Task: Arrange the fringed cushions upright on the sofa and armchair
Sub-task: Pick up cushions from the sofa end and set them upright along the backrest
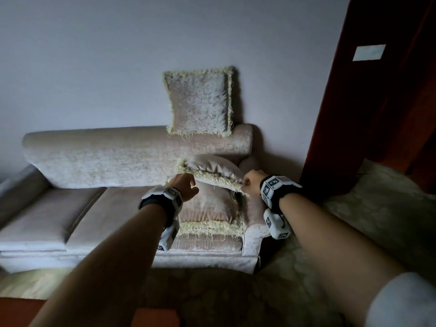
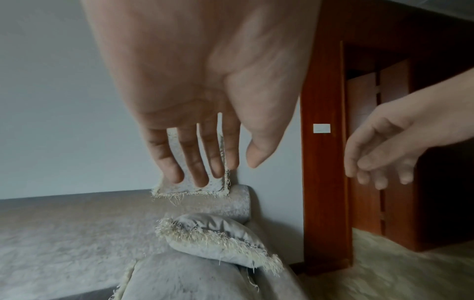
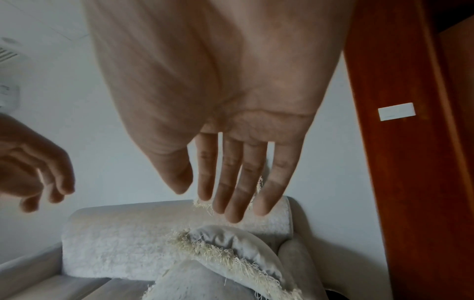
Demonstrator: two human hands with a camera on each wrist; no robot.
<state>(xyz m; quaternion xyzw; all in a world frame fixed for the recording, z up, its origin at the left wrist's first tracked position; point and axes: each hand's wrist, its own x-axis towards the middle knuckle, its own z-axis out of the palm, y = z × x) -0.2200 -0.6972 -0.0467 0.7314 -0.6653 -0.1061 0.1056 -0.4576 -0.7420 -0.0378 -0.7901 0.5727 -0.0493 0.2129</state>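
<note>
Hands: left hand (image 1: 186,186) and right hand (image 1: 251,180) loose, holding nothing
Cushions: one cushion (image 1: 200,102) upright on the sofa (image 1: 106,156) back at 12 o'clock; two stacked cushions (image 1: 210,185) on the seat under the hands

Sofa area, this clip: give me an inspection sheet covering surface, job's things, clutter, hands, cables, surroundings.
Surface: pale sofa, seat cushions flat.
Job's things: one fringed cushion upright on the backrest top against the wall; a second cushion tilted atop a third cushion, which lies on the seat at the sofa's right end.
Clutter: nothing seen.
Hands: left hand and right hand both open, fingers spread, over the tilted cushion; contact cannot be told.
Cables: nothing seen.
Surroundings: plain wall, wooden door frame with a white plate, patterned carpet.
</note>
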